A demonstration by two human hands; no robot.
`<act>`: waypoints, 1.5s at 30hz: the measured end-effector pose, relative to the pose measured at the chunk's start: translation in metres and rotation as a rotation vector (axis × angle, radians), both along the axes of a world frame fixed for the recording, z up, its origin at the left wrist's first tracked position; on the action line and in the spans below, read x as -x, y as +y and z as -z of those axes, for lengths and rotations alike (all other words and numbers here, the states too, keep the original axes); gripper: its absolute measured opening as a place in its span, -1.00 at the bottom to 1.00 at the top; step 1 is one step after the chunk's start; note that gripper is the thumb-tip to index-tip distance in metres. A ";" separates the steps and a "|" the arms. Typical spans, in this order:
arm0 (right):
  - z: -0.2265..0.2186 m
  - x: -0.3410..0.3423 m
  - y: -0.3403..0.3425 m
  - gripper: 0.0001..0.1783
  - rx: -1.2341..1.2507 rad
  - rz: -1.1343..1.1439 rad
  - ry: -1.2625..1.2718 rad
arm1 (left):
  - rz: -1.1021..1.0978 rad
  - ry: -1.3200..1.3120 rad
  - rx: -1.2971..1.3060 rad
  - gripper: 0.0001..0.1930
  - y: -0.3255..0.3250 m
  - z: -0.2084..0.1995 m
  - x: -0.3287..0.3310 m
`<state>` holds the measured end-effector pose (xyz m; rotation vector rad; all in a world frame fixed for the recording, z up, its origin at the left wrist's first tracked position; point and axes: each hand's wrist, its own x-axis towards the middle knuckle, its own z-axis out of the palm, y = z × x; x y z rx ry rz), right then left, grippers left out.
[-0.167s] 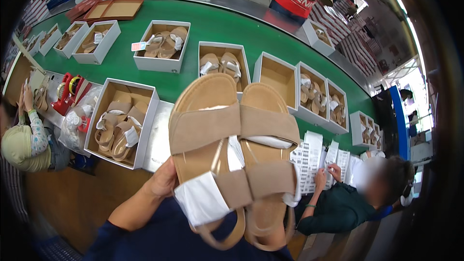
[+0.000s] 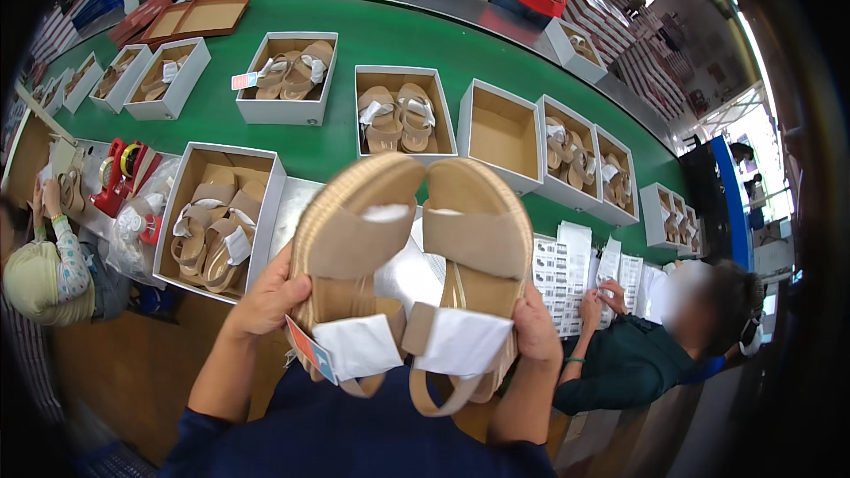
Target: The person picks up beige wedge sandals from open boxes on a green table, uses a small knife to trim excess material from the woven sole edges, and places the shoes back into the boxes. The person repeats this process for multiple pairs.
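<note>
I hold a pair of tan sandals up in front of me, one in each hand. My left hand (image 2: 273, 294) grips the left sandal (image 2: 350, 248) by its outer side, thumb on the edge. An orange and blue tag hangs from that sandal near its white-wrapped strap. My right hand (image 2: 537, 323) is closed round the outer side of the right sandal (image 2: 474, 252), whose ankle strap also carries white paper. Their toes point away from me and nearly touch; the heels stand apart. Beyond the toes sits an open shoe box (image 2: 452, 119) holding two more sandals.
Left of my hands stands a box (image 2: 257, 288) of wrapped sandals. An empty box (image 2: 505, 137) and several filled ones line the green table (image 2: 310, 146). A red tape dispenser (image 2: 112, 179) lies at left. At right a co-worker (image 2: 624, 354) handles label sheets (image 2: 567, 279); others stand around.
The sandals, held side by side before, have swung apart at the heels and turned, showing the left one's side and tag. My right hand, mostly hidden before, now shows on the right sandal.
</note>
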<state>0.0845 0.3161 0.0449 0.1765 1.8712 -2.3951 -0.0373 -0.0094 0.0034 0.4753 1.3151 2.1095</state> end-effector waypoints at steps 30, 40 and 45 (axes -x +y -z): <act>0.056 -0.002 -0.080 -0.44 1.271 0.426 0.087 | 0.031 -0.931 -0.961 -0.47 0.110 0.018 -0.048; 0.055 -0.007 -0.055 -0.46 1.438 0.256 0.063 | 0.055 -0.959 -0.874 -0.39 0.137 0.024 -0.056; 0.093 -0.020 -0.035 -0.46 1.148 0.152 0.050 | -0.004 -0.673 -0.554 -0.29 0.129 0.027 -0.058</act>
